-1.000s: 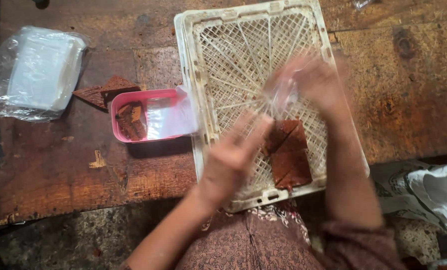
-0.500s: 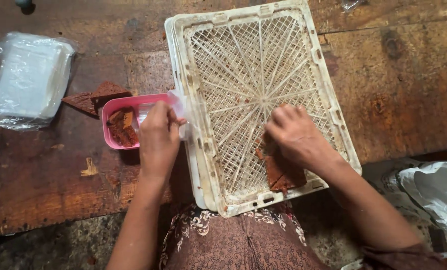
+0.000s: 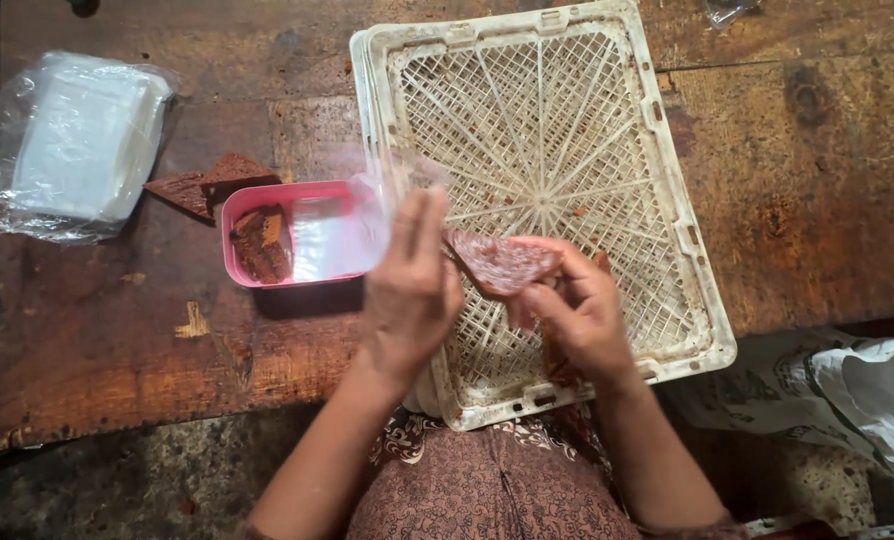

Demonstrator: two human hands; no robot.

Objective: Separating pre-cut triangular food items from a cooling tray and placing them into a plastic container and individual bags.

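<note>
My left hand (image 3: 409,290) and my right hand (image 3: 577,310) are raised over the near left part of a white lattice crate (image 3: 547,130). Between them they hold a brown slab (image 3: 502,265) partly inside a clear plastic bag (image 3: 352,225). The bag trails to the left from my left hand and is blurred. More brown slabs (image 3: 557,360) lie in the crate under my right hand, mostly hidden.
A pink tray (image 3: 267,195) with brown pieces sits left of the crate on a worn wooden table (image 3: 117,350). Two loose brown pieces (image 3: 212,180) lie behind it. A stack of clear bags (image 3: 67,145) lies far left. White cloth (image 3: 877,390) lies at the lower right.
My left hand left the pink tray and came right with a clear bag. My right hand lifted a brown slab out of the crate, and both hands now meet on it.
</note>
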